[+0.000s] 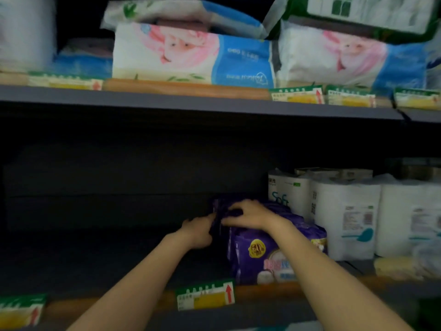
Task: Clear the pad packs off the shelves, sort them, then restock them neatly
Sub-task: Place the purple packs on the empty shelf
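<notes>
On the far left of the upper grey metal shelf [191,102] stands a blurred white roll pack [25,32], with a low blue-wrapped tissue pack [83,60] just beside it. Green-and-yellow paper price tags [64,82] sit along that shelf's wooden front strip. Further right lies a white and blue soft tissue pack with a pink baby face print [191,56], a similar flatter pack resting on top of it.

Below, the lower dark shelf [95,254] reaches back into shadow. The left hand [199,231] stretches in with its fingers extended against the left side of a dark purple pad pack [220,211] deep on the shelf; whether it grips is too dim to tell. The right hand [250,215] lies over the top of the same pack, fingers curled down onto it. Just in front stands a row of purple plastic pad packs with a yellow round badge [262,256], upright and pressed together, near a green price tag with a red arrow [206,295].

To the right, touching that row, stand white wrapped toilet roll packs [346,218], one printed "Soft".
</notes>
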A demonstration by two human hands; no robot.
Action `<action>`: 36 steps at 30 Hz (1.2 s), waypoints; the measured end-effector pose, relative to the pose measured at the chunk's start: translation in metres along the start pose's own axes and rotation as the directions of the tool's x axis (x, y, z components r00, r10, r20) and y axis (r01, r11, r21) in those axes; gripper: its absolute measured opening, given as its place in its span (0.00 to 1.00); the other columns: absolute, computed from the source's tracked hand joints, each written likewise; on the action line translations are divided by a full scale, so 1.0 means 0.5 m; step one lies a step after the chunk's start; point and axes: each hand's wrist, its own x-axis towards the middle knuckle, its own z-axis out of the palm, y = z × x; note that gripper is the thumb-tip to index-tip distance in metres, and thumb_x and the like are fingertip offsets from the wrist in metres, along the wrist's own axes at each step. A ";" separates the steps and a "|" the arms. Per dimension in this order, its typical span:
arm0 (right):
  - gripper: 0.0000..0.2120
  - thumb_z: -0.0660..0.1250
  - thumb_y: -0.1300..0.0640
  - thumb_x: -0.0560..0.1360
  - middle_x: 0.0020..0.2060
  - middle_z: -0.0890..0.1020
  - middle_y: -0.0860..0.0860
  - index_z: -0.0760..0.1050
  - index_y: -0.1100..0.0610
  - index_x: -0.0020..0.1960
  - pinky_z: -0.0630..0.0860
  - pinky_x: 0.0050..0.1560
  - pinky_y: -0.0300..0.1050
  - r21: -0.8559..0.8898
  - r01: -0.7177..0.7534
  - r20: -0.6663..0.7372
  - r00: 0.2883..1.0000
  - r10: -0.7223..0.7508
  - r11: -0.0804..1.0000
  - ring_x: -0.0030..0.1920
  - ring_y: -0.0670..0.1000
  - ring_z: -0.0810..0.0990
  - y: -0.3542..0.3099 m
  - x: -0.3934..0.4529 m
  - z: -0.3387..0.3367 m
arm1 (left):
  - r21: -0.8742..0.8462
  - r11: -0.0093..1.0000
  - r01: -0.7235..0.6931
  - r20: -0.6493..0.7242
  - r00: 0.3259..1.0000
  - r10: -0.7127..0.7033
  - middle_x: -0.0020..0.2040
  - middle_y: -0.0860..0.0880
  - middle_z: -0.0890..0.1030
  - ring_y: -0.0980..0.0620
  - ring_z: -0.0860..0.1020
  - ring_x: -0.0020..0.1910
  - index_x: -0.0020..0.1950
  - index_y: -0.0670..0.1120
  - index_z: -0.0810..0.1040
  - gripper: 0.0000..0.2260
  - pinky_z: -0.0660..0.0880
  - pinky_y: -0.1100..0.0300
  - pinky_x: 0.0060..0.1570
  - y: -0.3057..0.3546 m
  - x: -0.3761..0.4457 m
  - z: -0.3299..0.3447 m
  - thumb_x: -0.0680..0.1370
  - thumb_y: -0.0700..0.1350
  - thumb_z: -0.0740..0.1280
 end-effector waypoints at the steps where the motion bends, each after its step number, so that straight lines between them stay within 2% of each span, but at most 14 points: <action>1: 0.22 0.67 0.42 0.73 0.60 0.79 0.51 0.77 0.53 0.62 0.69 0.59 0.39 0.098 0.036 -0.065 0.997 -0.029 0.995 0.62 0.51 0.75 -0.001 -0.019 -0.018 | -0.080 0.996 -0.046 -0.019 0.999 0.044 0.71 0.45 0.68 0.48 0.69 0.68 0.76 0.50 0.52 0.31 0.63 0.58 0.69 0.008 -0.019 0.004 0.77 0.37 0.61; 3: 0.20 0.67 0.43 0.74 0.57 0.80 0.49 0.77 0.52 0.61 0.69 0.58 0.37 0.162 0.096 -0.130 0.989 -0.075 0.982 0.60 0.48 0.76 0.004 -0.065 -0.064 | -0.192 0.967 -0.166 -0.080 0.985 0.154 0.71 0.46 0.67 0.50 0.67 0.69 0.76 0.49 0.54 0.32 0.61 0.69 0.65 0.032 -0.055 0.001 0.75 0.35 0.62; 4: 0.22 0.66 0.42 0.74 0.60 0.78 0.49 0.75 0.51 0.64 0.68 0.60 0.37 0.125 0.089 -0.084 0.993 -0.078 0.988 0.62 0.48 0.75 0.014 -0.090 -0.087 | -0.209 0.952 -0.223 -0.109 0.973 0.204 0.72 0.47 0.65 0.51 0.65 0.70 0.76 0.48 0.54 0.33 0.58 0.71 0.64 0.044 -0.064 -0.002 0.75 0.34 0.63; 6: 0.29 0.66 0.40 0.72 0.66 0.71 0.48 0.67 0.48 0.70 0.64 0.63 0.39 0.038 -0.040 0.109 0.993 0.035 0.998 0.67 0.48 0.69 0.048 -0.141 -0.122 | -0.187 0.938 -0.291 -0.097 0.956 0.278 0.75 0.47 0.59 0.51 0.59 0.73 0.76 0.48 0.53 0.35 0.54 0.69 0.68 0.062 -0.069 -0.009 0.74 0.34 0.65; 9: 0.41 0.70 0.41 0.69 0.75 0.56 0.48 0.54 0.44 0.75 0.61 0.69 0.45 0.006 -0.223 0.317 0.925 0.209 0.975 0.73 0.52 0.59 0.116 -0.194 -0.127 | -0.112 0.966 -0.232 0.008 0.972 0.235 0.77 0.47 0.55 0.49 0.56 0.75 0.77 0.49 0.53 0.35 0.55 0.60 0.72 0.075 -0.062 -0.007 0.75 0.39 0.67; 12: 0.49 0.75 0.43 0.65 0.76 0.50 0.50 0.48 0.41 0.76 0.57 0.71 0.48 -0.145 -0.138 0.244 0.955 0.170 0.980 0.75 0.53 0.54 0.147 -0.196 -0.094 | -0.077 0.971 -0.228 -0.053 0.973 0.224 0.73 0.45 0.62 0.48 0.64 0.71 0.75 0.47 0.58 0.32 0.61 0.57 0.70 0.085 -0.056 -0.002 0.74 0.39 0.68; 16: 0.48 0.77 0.44 0.64 0.75 0.52 0.50 0.51 0.41 0.75 0.56 0.72 0.46 -0.093 -0.064 0.126 0.989 0.075 0.994 0.74 0.53 0.55 0.157 -0.193 -0.073 | -0.097 0.967 -0.235 -0.156 0.963 0.218 0.68 0.46 0.67 0.48 0.67 0.67 0.71 0.48 0.66 0.26 0.66 0.55 0.67 0.083 -0.062 0.002 0.75 0.37 0.66; 19: 0.47 0.76 0.43 0.64 0.76 0.54 0.51 0.53 0.41 0.75 0.56 0.73 0.47 -0.083 -0.012 0.093 0.995 0.020 0.996 0.74 0.53 0.56 0.159 -0.189 -0.056 | -0.161 0.957 -0.241 -0.201 0.957 0.207 0.67 0.46 0.69 0.50 0.70 0.64 0.68 0.49 0.70 0.22 0.69 0.58 0.64 0.065 -0.078 -0.001 0.76 0.34 0.63; 22: 0.48 0.76 0.42 0.64 0.76 0.53 0.52 0.52 0.43 0.76 0.55 0.73 0.47 -0.124 -0.009 0.098 0.995 0.022 0.992 0.75 0.54 0.54 0.149 -0.183 -0.054 | -0.264 0.938 -0.224 -0.276 0.950 0.149 0.65 0.48 0.72 0.55 0.72 0.60 0.66 0.48 0.72 0.16 0.70 0.64 0.57 0.066 -0.095 -0.022 0.79 0.39 0.61; 25: 0.48 0.74 0.43 0.67 0.77 0.47 0.52 0.49 0.45 0.77 0.50 0.74 0.52 -0.280 -0.002 0.126 0.991 0.039 0.960 0.76 0.56 0.47 0.120 -0.181 -0.073 | -0.350 0.890 -0.292 -0.274 0.941 0.201 0.69 0.48 0.70 0.55 0.70 0.63 0.70 0.50 0.68 0.18 0.68 0.65 0.58 0.093 -0.105 -0.037 0.80 0.48 0.62; 27: 0.47 0.73 0.42 0.67 0.77 0.47 0.51 0.49 0.46 0.77 0.48 0.74 0.52 -0.318 0.061 0.129 0.991 -0.021 0.946 0.76 0.56 0.45 0.093 -0.172 -0.080 | -0.198 0.921 -0.334 -0.149 0.940 0.308 0.73 0.50 0.64 0.54 0.66 0.68 0.73 0.52 0.63 0.25 0.64 0.64 0.63 0.117 -0.103 -0.027 0.77 0.51 0.65; 29: 0.47 0.73 0.41 0.66 0.76 0.52 0.50 0.50 0.47 0.77 0.52 0.73 0.47 -0.265 0.119 0.192 0.979 -0.068 0.957 0.75 0.53 0.52 0.072 -0.155 -0.073 | -0.006 0.933 -0.361 -0.100 0.928 0.358 0.74 0.50 0.63 0.54 0.63 0.70 0.75 0.50 0.60 0.30 0.59 0.65 0.66 0.131 -0.097 -0.002 0.75 0.52 0.68; 32: 0.49 0.74 0.40 0.65 0.76 0.56 0.47 0.49 0.45 0.77 0.56 0.73 0.46 -0.218 0.089 0.277 0.960 -0.026 0.972 0.74 0.51 0.57 0.070 -0.126 -0.064 | -0.002 0.941 -0.337 -0.124 0.934 0.334 0.74 0.50 0.62 0.53 0.63 0.70 0.76 0.51 0.57 0.35 0.60 0.62 0.68 0.125 -0.081 0.012 0.74 0.53 0.70; 36: 0.50 0.74 0.42 0.67 0.76 0.54 0.47 0.45 0.45 0.77 0.54 0.72 0.46 -0.242 0.068 0.320 0.947 0.014 0.968 0.75 0.51 0.55 0.070 -0.123 -0.072 | 0.106 0.957 -0.269 -0.001 0.963 0.271 0.77 0.48 0.52 0.49 0.55 0.74 0.77 0.52 0.47 0.40 0.57 0.54 0.73 0.116 -0.069 0.009 0.74 0.56 0.68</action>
